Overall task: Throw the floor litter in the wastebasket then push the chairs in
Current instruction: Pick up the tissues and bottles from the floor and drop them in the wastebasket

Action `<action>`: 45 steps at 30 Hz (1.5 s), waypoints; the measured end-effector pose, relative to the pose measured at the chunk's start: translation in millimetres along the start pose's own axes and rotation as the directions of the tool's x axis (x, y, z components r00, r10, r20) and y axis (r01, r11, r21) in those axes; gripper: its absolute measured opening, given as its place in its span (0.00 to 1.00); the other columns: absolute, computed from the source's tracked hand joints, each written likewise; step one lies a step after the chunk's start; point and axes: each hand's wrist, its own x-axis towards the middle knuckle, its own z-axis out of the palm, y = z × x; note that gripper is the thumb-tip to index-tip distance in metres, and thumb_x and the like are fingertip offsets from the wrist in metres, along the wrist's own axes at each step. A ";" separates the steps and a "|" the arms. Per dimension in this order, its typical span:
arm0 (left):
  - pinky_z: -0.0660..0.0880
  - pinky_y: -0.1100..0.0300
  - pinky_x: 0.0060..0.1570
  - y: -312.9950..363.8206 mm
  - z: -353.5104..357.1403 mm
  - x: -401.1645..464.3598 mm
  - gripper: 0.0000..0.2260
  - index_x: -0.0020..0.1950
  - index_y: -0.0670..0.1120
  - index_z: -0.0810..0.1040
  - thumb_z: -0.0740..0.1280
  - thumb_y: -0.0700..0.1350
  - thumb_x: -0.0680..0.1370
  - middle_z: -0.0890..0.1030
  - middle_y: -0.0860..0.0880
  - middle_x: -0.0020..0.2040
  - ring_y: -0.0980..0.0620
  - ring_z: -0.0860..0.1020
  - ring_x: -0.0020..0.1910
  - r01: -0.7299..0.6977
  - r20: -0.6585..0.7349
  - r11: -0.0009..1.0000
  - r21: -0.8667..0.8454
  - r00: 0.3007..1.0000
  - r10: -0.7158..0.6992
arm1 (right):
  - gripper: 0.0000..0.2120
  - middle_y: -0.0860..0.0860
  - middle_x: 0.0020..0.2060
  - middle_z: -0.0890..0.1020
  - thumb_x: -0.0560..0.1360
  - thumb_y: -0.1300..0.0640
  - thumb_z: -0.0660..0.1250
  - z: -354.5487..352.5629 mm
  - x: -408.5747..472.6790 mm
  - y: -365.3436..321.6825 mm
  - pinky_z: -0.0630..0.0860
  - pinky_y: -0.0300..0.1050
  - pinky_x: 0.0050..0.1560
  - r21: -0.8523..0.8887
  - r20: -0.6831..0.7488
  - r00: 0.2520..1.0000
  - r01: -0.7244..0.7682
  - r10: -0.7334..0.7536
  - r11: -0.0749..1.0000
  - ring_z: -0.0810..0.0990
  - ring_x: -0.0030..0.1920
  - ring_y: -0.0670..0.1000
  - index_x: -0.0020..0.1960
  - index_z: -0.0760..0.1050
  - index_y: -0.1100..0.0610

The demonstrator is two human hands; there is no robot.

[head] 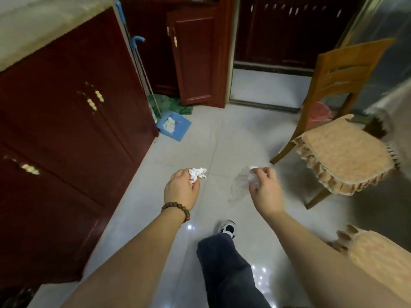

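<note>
My left hand (181, 187) is closed around a crumpled white tissue (198, 173) that sticks out past the fingers. My right hand (264, 185) pinches a clear plastic wrapper (239, 184) that hangs down to its left. Both hands are held out over the pale tiled floor (211, 141). A wooden chair (338, 121) with a frilled peach cushion stands at the right, pulled out from the table. Behind its legs, a pink wastebasket (319, 112) is partly hidden. The cushion of a second chair (378, 258) shows at the lower right edge.
Dark red cabinets (66, 121) line the left side. A blue dustpan (174, 126) holding white scraps lies at the cabinet's corner, with a broom handle (139, 63) leaning above it. An open cabinet door (195, 56) stands ahead. My leg and shoe (226, 230) are below the hands.
</note>
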 end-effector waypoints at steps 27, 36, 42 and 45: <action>0.72 0.53 0.49 227.0 242.7 717.1 0.13 0.57 0.43 0.77 0.64 0.48 0.77 0.79 0.44 0.54 0.44 0.76 0.54 -0.332 0.280 0.943 -0.008 0.905 0.321 | 0.16 0.54 0.58 0.70 0.73 0.63 0.63 0.2 692.4 131.5 0.72 0.44 0.45 -0.018 -0.193 0.917 -0.358 0.348 0.933 0.77 0.48 0.59 0.61 0.73 0.55; 0.74 0.50 0.47 317.4 329.1 925.4 0.11 0.51 0.41 0.78 0.66 0.48 0.75 0.80 0.41 0.51 0.40 0.77 0.52 -0.464 0.432 0.885 -0.042 0.790 0.435 | 0.15 0.56 0.56 0.72 0.72 0.62 0.65 -16.1 882.3 171.5 0.69 0.47 0.41 0.062 -0.314 0.752 -0.593 0.580 0.803 0.77 0.48 0.63 0.58 0.75 0.55; 0.74 0.51 0.46 394.0 396.3 971.9 0.12 0.52 0.41 0.78 0.66 0.48 0.76 0.80 0.41 0.51 0.42 0.77 0.51 -0.560 0.551 0.816 -0.145 0.639 0.537 | 0.17 0.55 0.57 0.72 0.73 0.60 0.64 -35.9 915.8 224.2 0.75 0.51 0.47 0.096 -0.386 0.596 -0.733 0.704 0.673 0.77 0.50 0.59 0.62 0.73 0.56; 0.75 0.50 0.45 429.2 435.6 984.7 0.11 0.51 0.41 0.78 0.67 0.47 0.75 0.80 0.42 0.50 0.42 0.77 0.50 -0.592 0.584 0.779 -0.206 0.565 0.583 | 0.17 0.56 0.56 0.72 0.73 0.62 0.65 -44.8 927.0 257.4 0.75 0.50 0.46 0.128 -0.424 0.511 -0.783 0.748 0.608 0.77 0.50 0.59 0.62 0.73 0.57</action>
